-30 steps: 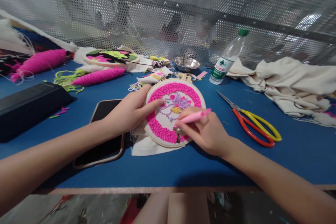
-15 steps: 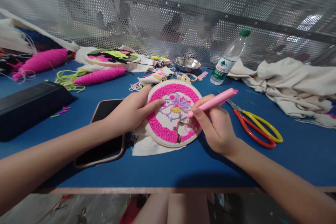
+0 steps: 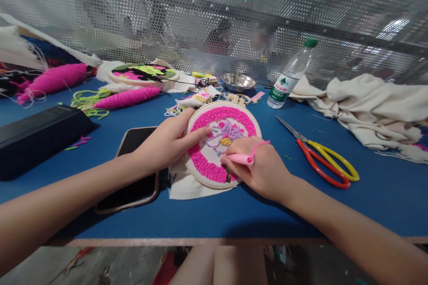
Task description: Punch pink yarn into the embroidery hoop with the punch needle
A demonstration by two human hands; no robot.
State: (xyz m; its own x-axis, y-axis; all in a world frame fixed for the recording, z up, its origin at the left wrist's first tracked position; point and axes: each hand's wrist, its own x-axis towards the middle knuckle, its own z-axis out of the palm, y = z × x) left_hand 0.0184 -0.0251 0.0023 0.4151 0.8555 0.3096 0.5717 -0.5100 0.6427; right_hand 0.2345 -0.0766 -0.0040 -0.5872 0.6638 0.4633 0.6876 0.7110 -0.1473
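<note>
A round embroidery hoop [image 3: 207, 173] holds white cloth with a looped pink border and a purple flower with a yellow centre. Its left rim is gripped by my left hand [image 3: 177, 136], thumb lying across the front of the cloth. My right hand [image 3: 261, 164] is closed around a pink punch needle [image 3: 241, 158] over the lower right of the design. Pink yarn [image 3: 261, 143] trails out of the tool's back end. The needle tip is hidden behind my fingers. White cloth hangs out below the hoop.
A phone [image 3: 133, 187] lies under my left forearm. Red-and-yellow scissors [image 3: 321, 156] lie to the right. Behind are a water bottle [image 3: 289, 78], a metal bowl [image 3: 238, 81], pink yarn [image 3: 129, 97] and another hoop [image 3: 143, 73]. Crumpled cream cloth [image 3: 374, 102] lies at right, a dark case [image 3: 43, 133] at left.
My right hand has moved left over the hoop, and the punch needle has turned so its back end points toward me. My left hand keeps its hold.
</note>
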